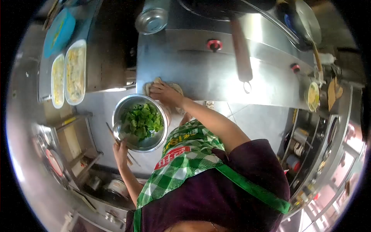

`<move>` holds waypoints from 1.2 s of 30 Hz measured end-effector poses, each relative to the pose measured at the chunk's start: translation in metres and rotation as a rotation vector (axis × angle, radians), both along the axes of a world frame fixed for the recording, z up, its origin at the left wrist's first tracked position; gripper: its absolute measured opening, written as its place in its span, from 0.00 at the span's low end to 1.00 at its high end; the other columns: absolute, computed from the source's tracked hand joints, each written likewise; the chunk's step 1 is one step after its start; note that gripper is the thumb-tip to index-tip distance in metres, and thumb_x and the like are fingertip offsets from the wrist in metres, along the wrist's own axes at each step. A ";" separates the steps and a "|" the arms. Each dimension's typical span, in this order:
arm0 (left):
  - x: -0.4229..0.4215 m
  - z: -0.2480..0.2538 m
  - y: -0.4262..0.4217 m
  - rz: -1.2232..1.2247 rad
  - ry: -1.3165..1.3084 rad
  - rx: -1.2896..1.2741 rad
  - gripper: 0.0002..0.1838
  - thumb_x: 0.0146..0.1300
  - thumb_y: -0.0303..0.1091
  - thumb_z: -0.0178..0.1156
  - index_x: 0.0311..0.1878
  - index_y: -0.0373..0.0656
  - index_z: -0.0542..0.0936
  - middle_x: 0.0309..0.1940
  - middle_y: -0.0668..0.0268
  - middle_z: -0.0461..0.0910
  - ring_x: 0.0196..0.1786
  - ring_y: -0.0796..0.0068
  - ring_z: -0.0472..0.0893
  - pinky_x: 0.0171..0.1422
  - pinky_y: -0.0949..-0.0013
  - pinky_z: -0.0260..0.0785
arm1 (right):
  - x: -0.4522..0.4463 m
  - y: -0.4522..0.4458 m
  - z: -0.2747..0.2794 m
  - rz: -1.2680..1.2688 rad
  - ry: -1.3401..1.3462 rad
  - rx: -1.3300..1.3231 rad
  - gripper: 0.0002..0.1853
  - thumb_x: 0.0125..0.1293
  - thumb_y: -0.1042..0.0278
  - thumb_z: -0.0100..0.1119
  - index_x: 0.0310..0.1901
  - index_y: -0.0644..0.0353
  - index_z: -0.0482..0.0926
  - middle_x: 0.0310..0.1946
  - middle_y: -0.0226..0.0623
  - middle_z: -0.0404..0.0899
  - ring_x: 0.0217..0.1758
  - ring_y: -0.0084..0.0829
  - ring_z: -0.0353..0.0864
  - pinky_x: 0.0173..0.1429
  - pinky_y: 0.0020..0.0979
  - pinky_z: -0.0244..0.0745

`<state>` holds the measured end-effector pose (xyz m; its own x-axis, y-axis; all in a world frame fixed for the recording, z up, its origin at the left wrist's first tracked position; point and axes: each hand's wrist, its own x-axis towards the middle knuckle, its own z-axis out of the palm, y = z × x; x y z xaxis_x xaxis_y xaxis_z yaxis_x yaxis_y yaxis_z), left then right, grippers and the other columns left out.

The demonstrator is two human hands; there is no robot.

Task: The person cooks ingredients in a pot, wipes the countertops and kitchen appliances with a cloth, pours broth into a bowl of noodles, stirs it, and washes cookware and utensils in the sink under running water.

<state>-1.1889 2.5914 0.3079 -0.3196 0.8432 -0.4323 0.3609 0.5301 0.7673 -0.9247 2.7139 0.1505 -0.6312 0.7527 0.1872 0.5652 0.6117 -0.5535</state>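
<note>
My left hand [121,150] is closed at the near left rim of a steel bowl [165,129]. Green leafy vegetables [143,120] lie in the bowl. A metal spoon [117,129] and what look like thin chopsticks [109,129] stick out by the fingers of this hand; how they are gripped is partly hidden. With its fingers curled on a beige cloth [176,88], my right hand [166,94] rests at the front edge of the steel stove counter [193,77], just beyond the bowl.
A small steel bowl [152,21] stands at the counter's back left. A wok handle [241,54] juts over the counter, near a red-ringed knob [214,45]. To the left are white trays of food [75,73] and a blue basket [60,33]. Shelves [77,150] stand lower left.
</note>
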 end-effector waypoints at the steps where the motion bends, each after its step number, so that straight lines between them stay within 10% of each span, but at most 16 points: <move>1: 0.003 -0.003 0.009 -0.038 -0.079 0.017 0.11 0.56 0.35 0.53 0.25 0.37 0.74 0.16 0.76 0.67 0.21 0.86 0.63 0.24 0.77 0.53 | 0.022 -0.017 0.002 -0.051 0.034 -0.056 0.19 0.55 0.69 0.48 0.50 0.47 0.72 0.58 0.27 0.61 0.67 0.32 0.50 0.70 0.38 0.44; 9: 0.074 -0.046 0.120 -0.517 0.156 0.066 0.18 0.55 0.42 0.54 0.22 0.34 0.73 0.12 0.69 0.67 0.21 0.80 0.65 0.25 0.69 0.59 | 0.211 -0.126 0.029 -0.874 -0.203 0.152 0.21 0.42 0.78 0.52 0.42 0.51 0.74 0.51 0.35 0.70 0.53 0.38 0.68 0.54 0.36 0.66; 15: 0.124 -0.085 0.175 -0.678 0.117 0.114 0.18 0.53 0.41 0.55 0.18 0.34 0.72 0.11 0.67 0.68 0.18 0.77 0.67 0.23 0.67 0.58 | 0.280 -0.200 0.024 -1.429 -0.210 0.243 0.21 0.41 0.85 0.50 0.42 0.62 0.73 0.46 0.44 0.71 0.51 0.46 0.67 0.53 0.40 0.65; 22: 0.157 -0.090 0.195 -0.748 0.067 0.193 0.20 0.54 0.43 0.56 0.17 0.34 0.73 0.10 0.65 0.69 0.16 0.74 0.68 0.22 0.67 0.59 | 0.273 -0.245 0.002 -1.887 0.446 0.078 0.19 0.48 0.83 0.43 0.45 0.67 0.72 0.40 0.44 0.73 0.37 0.35 0.73 0.40 0.32 0.70; 24: 0.159 -0.099 0.205 -0.792 0.095 0.179 0.21 0.53 0.45 0.57 0.18 0.35 0.73 0.10 0.63 0.69 0.16 0.72 0.68 0.23 0.66 0.59 | 0.267 -0.244 0.036 -1.961 0.836 -0.099 0.19 0.50 0.82 0.41 0.45 0.70 0.71 0.35 0.42 0.74 0.29 0.28 0.74 0.34 0.27 0.70; 36: 0.167 -0.063 0.212 -1.067 0.574 0.260 0.27 0.50 0.60 0.56 0.30 0.40 0.78 0.19 0.55 0.75 0.26 0.54 0.75 0.30 0.60 0.65 | 0.315 -0.230 0.078 -1.776 1.057 -0.058 0.18 0.51 0.79 0.42 0.45 0.72 0.72 0.28 0.36 0.74 0.24 0.21 0.70 0.29 0.22 0.67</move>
